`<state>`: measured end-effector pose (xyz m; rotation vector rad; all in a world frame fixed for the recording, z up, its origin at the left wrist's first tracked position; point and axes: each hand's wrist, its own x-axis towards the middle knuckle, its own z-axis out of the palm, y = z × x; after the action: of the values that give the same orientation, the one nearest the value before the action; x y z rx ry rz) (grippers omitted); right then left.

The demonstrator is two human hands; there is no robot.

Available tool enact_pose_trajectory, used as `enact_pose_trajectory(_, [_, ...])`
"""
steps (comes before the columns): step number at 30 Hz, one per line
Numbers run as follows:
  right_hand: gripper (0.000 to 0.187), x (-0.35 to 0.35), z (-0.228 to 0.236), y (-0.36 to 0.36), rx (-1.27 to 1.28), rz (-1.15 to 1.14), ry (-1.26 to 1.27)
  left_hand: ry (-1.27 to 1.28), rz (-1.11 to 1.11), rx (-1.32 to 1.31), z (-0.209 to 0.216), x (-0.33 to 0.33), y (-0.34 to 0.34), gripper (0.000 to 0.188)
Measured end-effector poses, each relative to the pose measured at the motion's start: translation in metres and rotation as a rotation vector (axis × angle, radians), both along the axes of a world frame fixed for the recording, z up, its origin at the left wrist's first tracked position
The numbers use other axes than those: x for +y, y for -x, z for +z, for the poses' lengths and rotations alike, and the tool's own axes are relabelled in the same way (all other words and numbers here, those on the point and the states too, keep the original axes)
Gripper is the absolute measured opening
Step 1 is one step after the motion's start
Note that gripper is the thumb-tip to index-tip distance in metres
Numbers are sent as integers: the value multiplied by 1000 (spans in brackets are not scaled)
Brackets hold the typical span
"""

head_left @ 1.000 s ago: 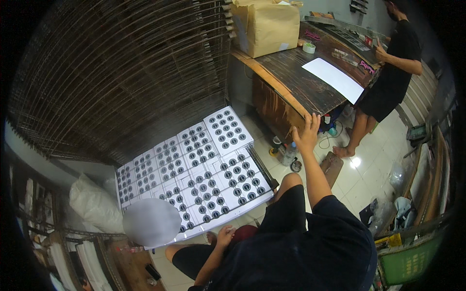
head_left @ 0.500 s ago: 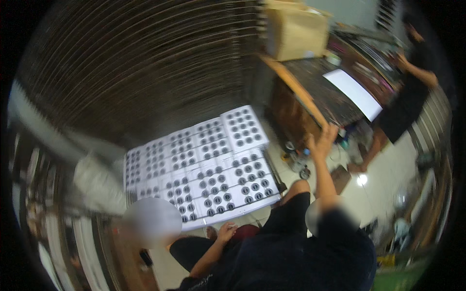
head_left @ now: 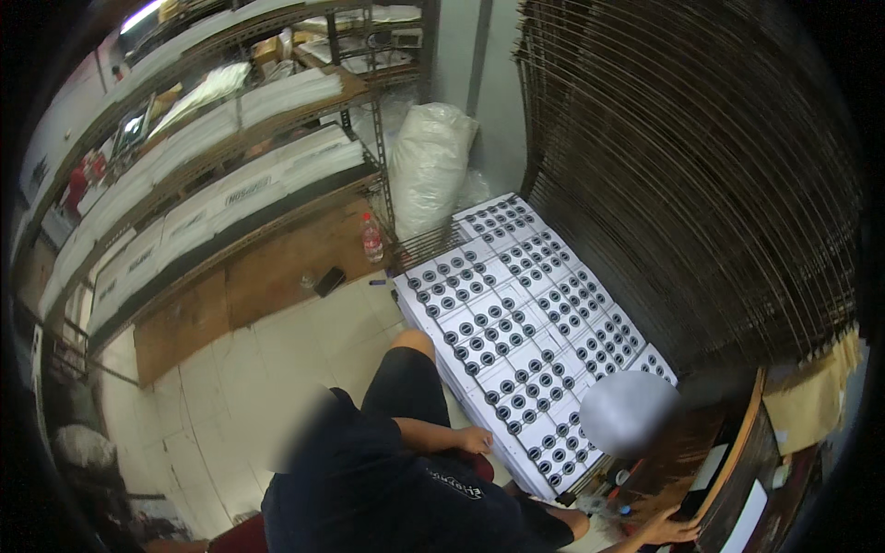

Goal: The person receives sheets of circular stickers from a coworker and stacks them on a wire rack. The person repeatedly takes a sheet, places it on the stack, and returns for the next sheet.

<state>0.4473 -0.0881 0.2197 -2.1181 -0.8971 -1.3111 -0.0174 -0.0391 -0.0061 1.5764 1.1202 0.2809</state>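
Note:
My left hand rests over my lap beside the near edge of the low table, with its fingers curled together; what they hold, if anything, is too small to make out. My right hand reaches out at the lower right, fingers stretched along the side of a wooden bench. Between the two arms and farther off lie white sheets printed with rows of round black emblems, spread side by side on a low drying rack. Neither hand touches the sheets.
Wire drying shelves rise behind the sheets. On the left stands a metal shelf unit stacked with paper. A bulging white plastic sack, a bottle with a red cap and a dark phone-like object stand or lie near it.
My view has swung to the left, bringing the shelf unit in. My raised right hand has come to the bench side. The other person at the bench has left the picture.

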Motion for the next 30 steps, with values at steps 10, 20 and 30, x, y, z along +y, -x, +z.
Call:
enact_pose_trajectory(10, [66, 2, 35, 37, 135, 136, -34, -5, 23, -33, -9, 2, -3, 41])
enact_pose_trajectory(20, [68, 0, 23, 26, 185, 95, -19, 50, -4, -65, -23, 4, -6, 40])
enact_pose_trajectory(30, [68, 6, -21, -22, -50, 1, 33, -85, 12, 8, -31, -1, -3, 36])
